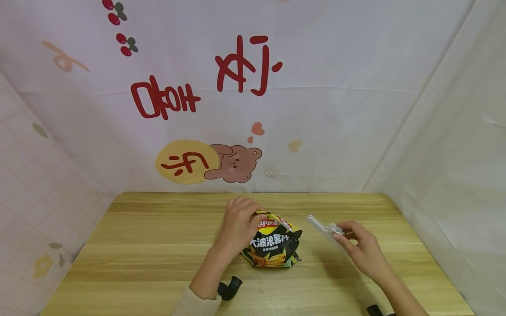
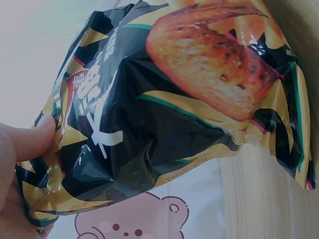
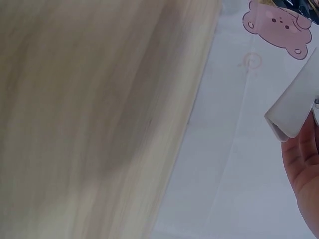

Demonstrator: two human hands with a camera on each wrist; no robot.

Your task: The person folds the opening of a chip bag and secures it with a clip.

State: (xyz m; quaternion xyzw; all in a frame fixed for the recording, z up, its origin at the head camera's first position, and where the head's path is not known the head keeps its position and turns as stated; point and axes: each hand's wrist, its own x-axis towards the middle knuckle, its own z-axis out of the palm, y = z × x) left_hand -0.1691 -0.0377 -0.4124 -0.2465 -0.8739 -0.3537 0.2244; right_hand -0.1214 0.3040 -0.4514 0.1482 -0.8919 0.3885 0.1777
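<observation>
A black and yellow bag of potato chips (image 1: 272, 248), printed with a roasted chicken wing, stands crumpled near the middle of the table. My left hand (image 1: 237, 224) grips its upper left edge; the left wrist view shows the thumb pressing the front of the bag (image 2: 134, 134), the other fingers mostly hidden behind it. To the right of the bag, my right hand (image 1: 363, 251) pinches a long white plastic bag clip (image 1: 317, 224) by its round, flower-shaped knob. The clip (image 3: 294, 107) is held above the table, its far end pointing up and left towards the bag, apart from it.
The wood-grain table (image 1: 150, 245) ends at a white cloth backdrop (image 1: 336, 109) with red characters and a cartoon bear (image 1: 237, 163). More cloth hangs at both sides. A black curved piece (image 1: 230, 288) shows beside the left wrist, another (image 1: 373, 310) near the right forearm.
</observation>
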